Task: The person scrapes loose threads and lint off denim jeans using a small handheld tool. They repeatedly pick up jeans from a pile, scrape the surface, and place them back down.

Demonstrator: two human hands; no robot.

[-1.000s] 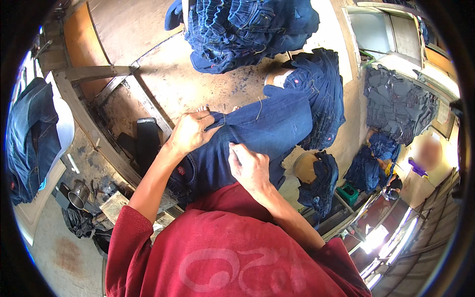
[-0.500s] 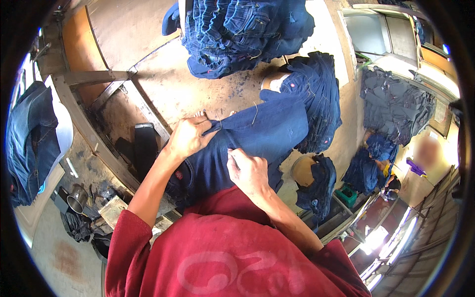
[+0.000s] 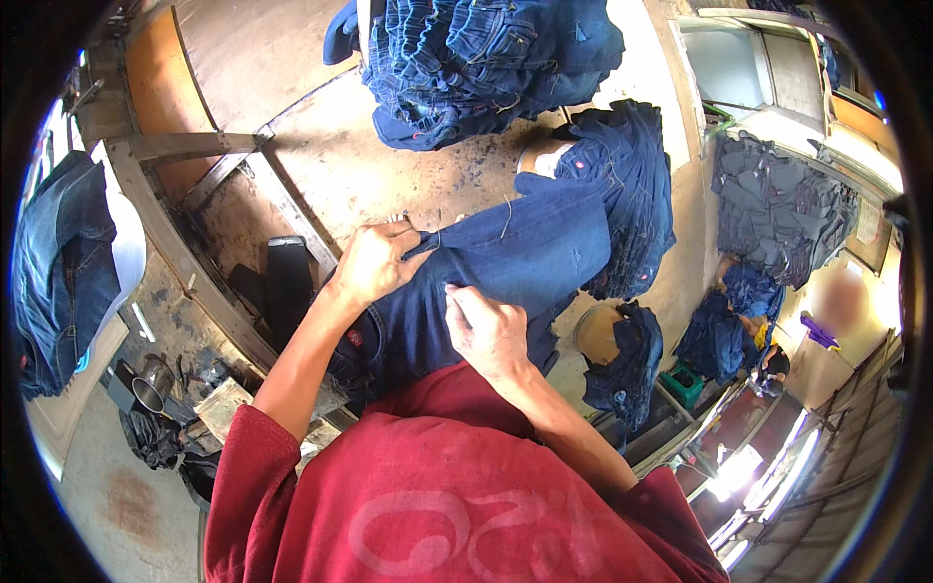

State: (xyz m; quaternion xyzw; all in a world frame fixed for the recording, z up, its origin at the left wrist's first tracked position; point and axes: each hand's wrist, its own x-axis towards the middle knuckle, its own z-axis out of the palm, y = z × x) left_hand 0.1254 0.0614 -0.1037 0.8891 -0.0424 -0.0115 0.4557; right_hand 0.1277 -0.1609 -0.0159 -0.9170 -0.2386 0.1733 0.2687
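A pair of blue jeans (image 3: 525, 248) lies stretched across my lap, with loose threads trailing from its upper edge. My left hand (image 3: 377, 262) is closed on that edge, thumb and fingers pinching the denim. A little lower and to the right, my right hand (image 3: 488, 330) is held just over the cloth, or touching it. Its fingers are curled and pressed together; what they hold, if anything, is hidden. Past the far end of the jeans hangs a heap of blue jeans (image 3: 632, 194), with thread ends on it.
A tall stack of jeans (image 3: 486, 68) stands ahead. More jeans (image 3: 63, 282) hang over a white surface at the left. Dark grey garments (image 3: 777, 209) are piled at the right, near a green crate (image 3: 682, 384). A metal mug (image 3: 153, 384) stands at the lower left. Another person sits far right.
Both hands keep nearly the same place and grip on the jeans. The view has shifted very slightly.
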